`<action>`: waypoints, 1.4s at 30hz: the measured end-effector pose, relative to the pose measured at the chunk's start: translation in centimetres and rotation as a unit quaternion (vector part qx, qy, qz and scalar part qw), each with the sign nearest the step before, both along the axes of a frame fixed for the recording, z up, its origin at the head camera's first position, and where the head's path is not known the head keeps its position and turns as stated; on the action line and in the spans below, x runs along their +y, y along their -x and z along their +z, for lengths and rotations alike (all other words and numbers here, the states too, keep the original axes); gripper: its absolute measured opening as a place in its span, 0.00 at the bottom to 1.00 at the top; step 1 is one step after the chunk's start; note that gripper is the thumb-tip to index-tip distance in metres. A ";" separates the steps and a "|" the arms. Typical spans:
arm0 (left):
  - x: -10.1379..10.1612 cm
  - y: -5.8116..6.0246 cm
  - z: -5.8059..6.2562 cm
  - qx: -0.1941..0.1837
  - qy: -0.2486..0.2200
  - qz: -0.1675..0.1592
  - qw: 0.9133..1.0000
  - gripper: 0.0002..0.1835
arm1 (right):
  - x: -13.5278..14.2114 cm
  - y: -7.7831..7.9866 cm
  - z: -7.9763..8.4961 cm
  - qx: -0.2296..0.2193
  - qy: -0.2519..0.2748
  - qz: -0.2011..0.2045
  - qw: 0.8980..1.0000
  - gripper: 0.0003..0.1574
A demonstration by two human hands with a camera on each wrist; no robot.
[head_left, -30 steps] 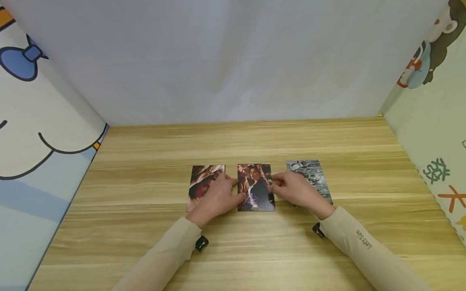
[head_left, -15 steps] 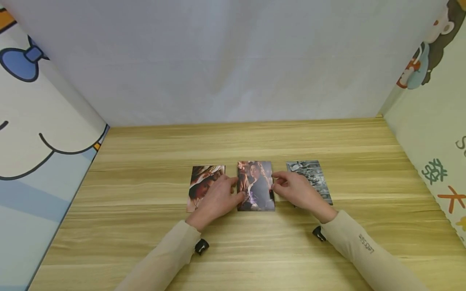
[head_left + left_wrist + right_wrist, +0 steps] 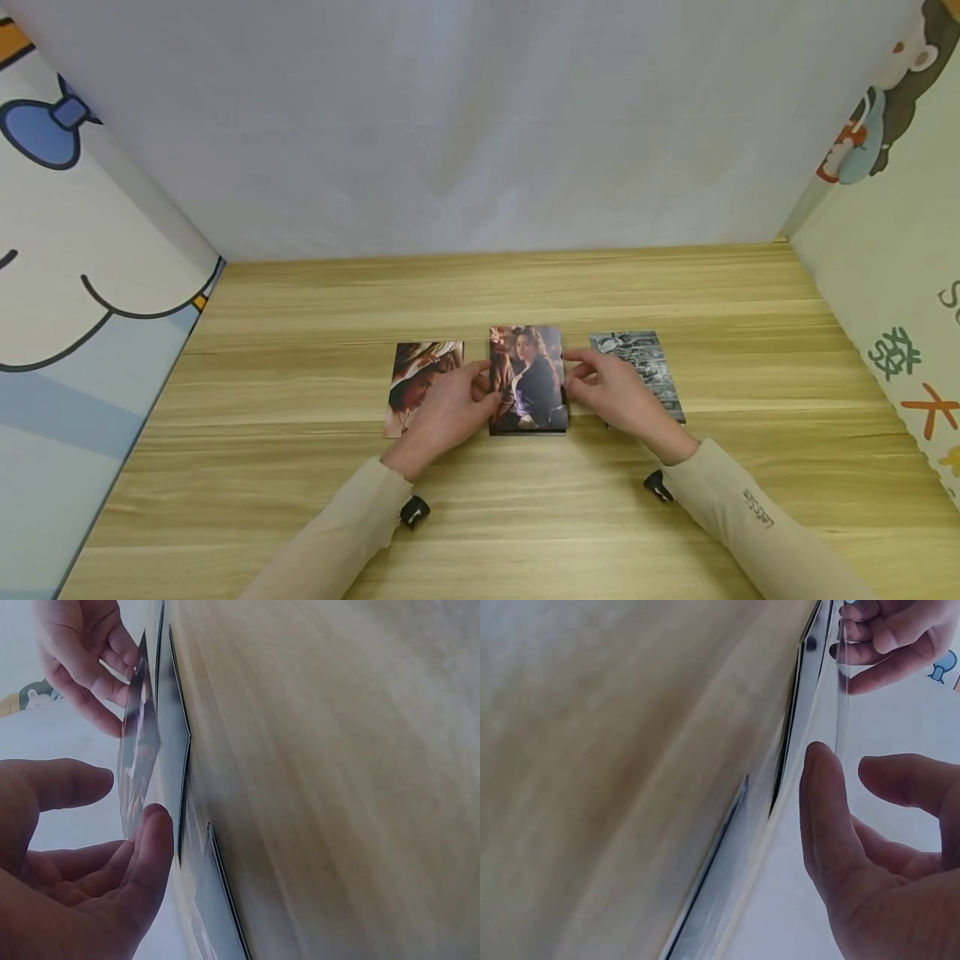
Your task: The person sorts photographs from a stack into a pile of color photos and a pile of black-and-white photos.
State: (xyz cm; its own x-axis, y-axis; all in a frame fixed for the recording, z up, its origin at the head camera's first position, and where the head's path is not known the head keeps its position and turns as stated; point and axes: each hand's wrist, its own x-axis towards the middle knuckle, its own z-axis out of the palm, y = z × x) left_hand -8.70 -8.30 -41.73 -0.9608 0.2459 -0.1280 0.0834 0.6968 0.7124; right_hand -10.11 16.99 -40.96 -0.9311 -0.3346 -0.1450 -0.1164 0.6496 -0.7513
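Note:
In the head view a glossy photo card (image 3: 534,379), printed with a dark-haired figure in a dark jacket, is held between both hands. My left hand (image 3: 448,408) has its fingertips at the card's left edge, and my right hand (image 3: 618,396) at the right edge. Seen edge-on in the left wrist view, the photo card (image 3: 139,750) is raised and tilted over a flat dark-edged piece (image 3: 174,742) on the table. A dark strip of that piece shows under the card's near edge in the head view. Thumb and fingers of my right hand (image 3: 885,847) stand curved around the card's side.
Another photo card (image 3: 408,387), showing a face under a hat, lies left, partly under the left hand. At right lies a grey photo card (image 3: 652,367), partly hidden by the right hand. The wooden table (image 3: 495,517) meets a pale back wall (image 3: 480,150).
The middle photo card has risen off the piece beneath it, its far edge shifting up in the head view. Both hands have lifted slightly with it; the side cards stay put.

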 end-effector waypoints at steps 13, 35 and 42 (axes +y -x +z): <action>-0.3 -0.1 0.2 0.028 -0.020 0.016 0.999 0.26 | -0.1 -0.2 0.0 0.002 0.033 -0.007 0.999 0.32; -0.8 -0.2 0.0 0.046 -0.027 0.029 0.998 0.26 | -0.6 -0.3 0.1 0.001 0.053 -0.016 0.998 0.33; -1.0 -0.2 -0.1 0.058 -0.051 0.039 0.996 0.26 | -0.8 -0.4 0.2 -0.003 0.072 -0.020 0.997 0.33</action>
State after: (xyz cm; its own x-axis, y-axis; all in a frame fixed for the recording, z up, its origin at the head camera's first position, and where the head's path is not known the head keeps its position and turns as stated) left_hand -8.48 -9.34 -41.85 -0.9844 0.1759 0.0060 0.1170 0.6290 0.7686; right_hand -9.73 16.15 -40.80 -0.9431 -0.3160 -0.1035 -0.0883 0.5381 -0.8382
